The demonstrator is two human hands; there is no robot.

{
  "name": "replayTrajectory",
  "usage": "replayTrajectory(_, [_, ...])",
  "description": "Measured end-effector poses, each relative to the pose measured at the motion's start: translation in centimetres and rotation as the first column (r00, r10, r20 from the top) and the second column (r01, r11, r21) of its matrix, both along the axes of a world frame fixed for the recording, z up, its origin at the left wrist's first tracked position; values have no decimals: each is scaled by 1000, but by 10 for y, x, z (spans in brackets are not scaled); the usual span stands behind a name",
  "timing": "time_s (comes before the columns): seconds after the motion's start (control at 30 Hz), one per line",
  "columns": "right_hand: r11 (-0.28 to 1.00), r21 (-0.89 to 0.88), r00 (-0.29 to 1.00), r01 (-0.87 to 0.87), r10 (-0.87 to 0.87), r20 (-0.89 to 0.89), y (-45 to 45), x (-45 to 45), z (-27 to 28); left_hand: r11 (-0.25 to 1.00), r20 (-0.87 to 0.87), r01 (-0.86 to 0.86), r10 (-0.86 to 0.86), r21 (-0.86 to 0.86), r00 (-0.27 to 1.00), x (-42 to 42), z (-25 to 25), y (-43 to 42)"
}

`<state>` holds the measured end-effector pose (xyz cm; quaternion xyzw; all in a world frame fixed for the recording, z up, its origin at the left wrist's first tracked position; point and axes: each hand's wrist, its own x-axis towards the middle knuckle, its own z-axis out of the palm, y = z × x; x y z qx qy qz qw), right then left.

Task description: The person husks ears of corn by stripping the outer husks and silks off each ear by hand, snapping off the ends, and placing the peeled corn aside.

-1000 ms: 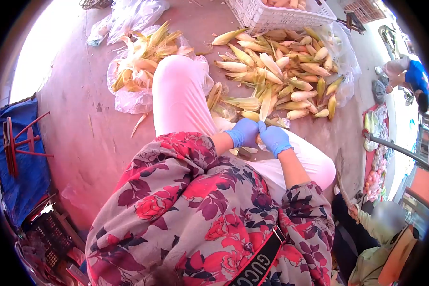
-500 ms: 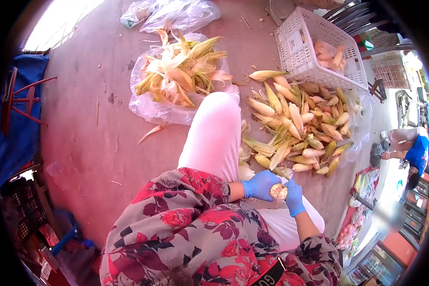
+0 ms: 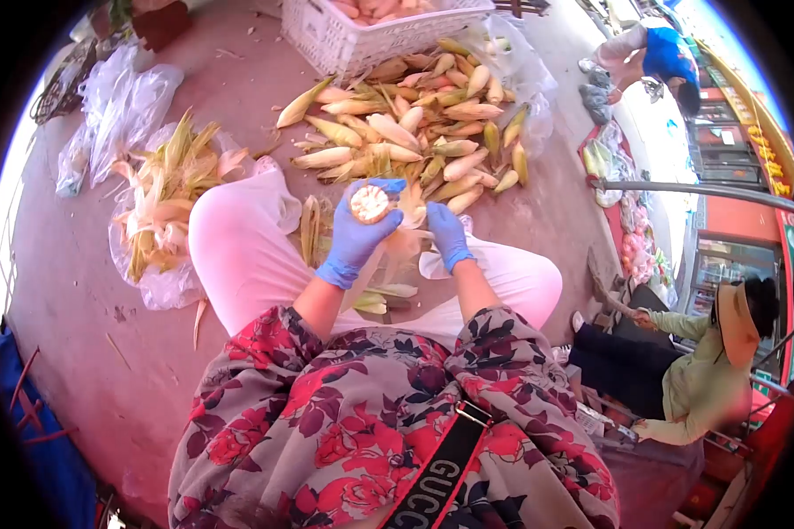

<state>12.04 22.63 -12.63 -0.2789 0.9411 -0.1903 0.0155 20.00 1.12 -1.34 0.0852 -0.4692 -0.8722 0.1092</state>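
Observation:
My left hand (image 3: 353,234), in a blue glove, is wrapped round an ear of corn (image 3: 370,204) whose pale kernelled end faces up at me. Beside it, on the right, my gloved right hand (image 3: 450,234) is closed, its fingers pinching a pale corn husk (image 3: 408,245) that hangs between the two hands. Just beyond them lies a heap of unhusked corn (image 3: 397,132) on the ground. Loose green husks (image 3: 375,302) lie between my legs.
Stripped husks (image 3: 172,198) are piled on a clear plastic bag (image 3: 163,289) at left. A white crate (image 3: 344,44) with peeled ears stands behind the corn heap. At right, a person in a visor (image 3: 692,370) sits close by; another in blue (image 3: 666,57) bends over farther off.
The view has turned, bringing the corn heap toward the middle and a seated person into sight. My hands, earlier together round the ear, are now farther apart, with husk stretching between them.

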Motion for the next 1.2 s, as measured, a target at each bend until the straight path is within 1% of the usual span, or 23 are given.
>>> replayTrajectory(0.03, [967, -225, 982, 123, -85, 169, -3, 5, 5, 994, 12, 15, -14, -107, 1000, -3, -1, 4])
replayTrajectory(0.07, [939, -217, 951, 268, -221, 215, -12, 7, 26, 982, 10, -1, 3, -187, 1000, -4, -2, 10])
replayTrajectory(0.1, [881, -330, 938, 338, -287, 195, -18, 13, 50, 971, -22, -4, -2, -238, 1000, -4, 2, 14])
replayTrajectory(0.13, [817, -510, 962, 269, -206, 179, -25, 17, 89, 969, -26, -24, 18, -246, 1000, -4, 5, 19])
replayTrajectory(0.17, [775, -614, 981, 152, -44, 187, -26, 20, 117, 964, -25, -19, 12, -267, 1000, -4, 4, 21])
replayTrajectory(0.2, [722, -687, 988, 80, 33, 150, -29, 25, 139, 956, -14, -22, 19, -293, 1000, -7, 7, 26])
replayTrajectory(0.23, [660, -751, 987, 5, 116, 109, -31, 32, 154, 963, -27, 1, -9, -269, 1000, -8, 16, 35])
replayTrajectory(0.33, [404, -903, 918, 145, 286, 275, -33, 57, 173, 974, -50, 54, -67, -222, 997, -6, 49, 49])
replayTrajectory(0.4, [602, -798, 965, -16, 217, 145, -27, 69, 173, 975, -70, 78, -94, -208, 993, -1, 72, 54])
replayTrajectory(0.43, [692, -719, 978, -73, 192, 86, -23, 76, 172, 956, -52, 95, -113, -277, 992, 4, 84, 60])
replayTrajectory(0.53, [812, -583, 931, 22, 195, 307, -17, 86, 173, 970, -53, 131, -145, -206, 988, 10, 87, 63])
replayTrajectory(0.57, [826, -560, 936, 62, 147, 320, -12, 85, 171, 954, -46, 151, -169, -259, 985, 14, 90, 67])
replayTrajectory(0.67, [550, -795, 888, 255, 192, 418, -3, 78, 164, 891, -37, 188, -223, -413, 974, 22, 101, 73])
replayTrajectory(0.7, [403, -870, 907, 283, 183, 380, -6, 74, 149, 788, 89, 279, -277, -549, 957, 20, 88, 65])
replayTrajectory(0.73, [320, -903, 906, 288, 216, 365, -4, 72, 150, 714, 101, 264, -262, -648, 960, 15, 53, 61])
replayTrajectory(0.8, [146, -942, 901, 304, 276, 333, 3, 65, 156, 510, 348, 485, -344, -710, 872, 21, 44, 60])
replayTrajectory(0.83, [146, -928, 892, 343, 260, 371, 3, 65, 156, 501, 168, 296, -285, -814, 944, 25, 37, 70])
replayTrajectory(0.87, [147, -912, 879, 384, 244, 409, 3, 66, 156, 388, 221, 315, -268, -866, 938, 28, 35, 70])
replayTrajectory(0.93, [155, -871, 846, 466, 211, 489, 5, 70, 154, 154, 318, 353, -211, -923, 924, 33, 56, 74])
replayTrajectory(0.97, [78, -885, 865, 460, 187, 466, 2, 70, 148, -5, 291, 292, -130, -956, 948, 36, 63, 76])
replayTrajectory(1.07, [34, -881, 879, 473, 45, 474, -2, 72, 147, -179, 110, 103, -28, -978, 994, 47, 85, 85])
replayTrajectory(1.1, [-32, -889, 888, 457, 67, 454, -2, 71, 150, -230, 86, 74, -43, -970, 995, 47, 81, 83])
replayTrajectory(1.2, [18, -893, 892, 449, 44, 450, 2, 70, 159, -151, 58, 45, -85, -987, 995, 54, 78, 81])
